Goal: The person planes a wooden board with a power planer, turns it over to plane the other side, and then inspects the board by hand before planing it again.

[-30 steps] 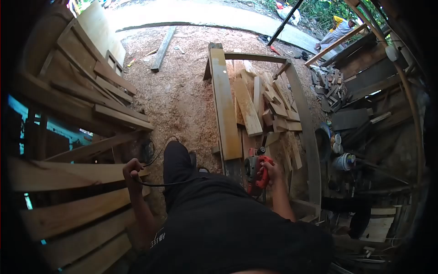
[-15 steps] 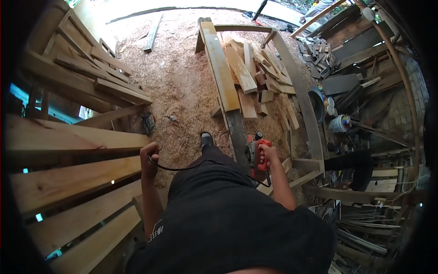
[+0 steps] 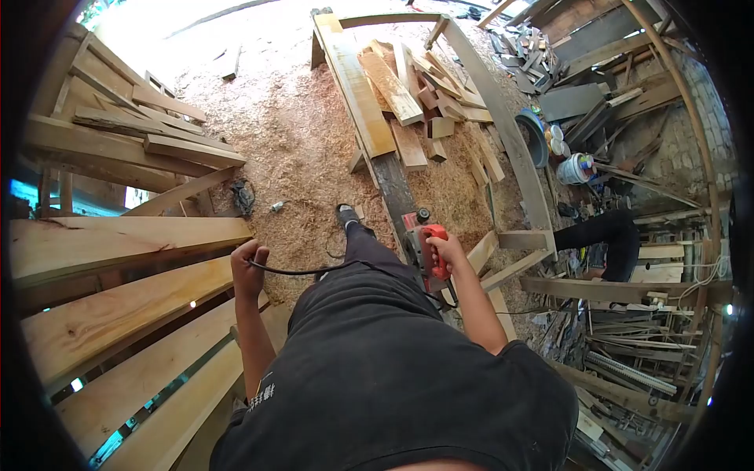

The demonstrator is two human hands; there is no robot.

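Wood shavings (image 3: 290, 118) cover the ground around the wooden frame (image 3: 514, 149). The red power tool (image 3: 428, 250) sits within my right hand (image 3: 448, 253), fingers wrapped round its handle, beside the frame's near left end; forearm angled forward. Tool body: red and dark grey. My left hand (image 3: 249, 263), raised, is closed on the black cord (image 3: 302, 272).

I have backed away, so the red power tool (image 3: 432, 251) in my right hand (image 3: 448, 250) now sits farther from the yellow plank's (image 3: 357, 86) near end. My left hand (image 3: 250, 263) has curled tighter around the black cable (image 3: 306, 272), and a shoe (image 3: 344, 213) has come into view.
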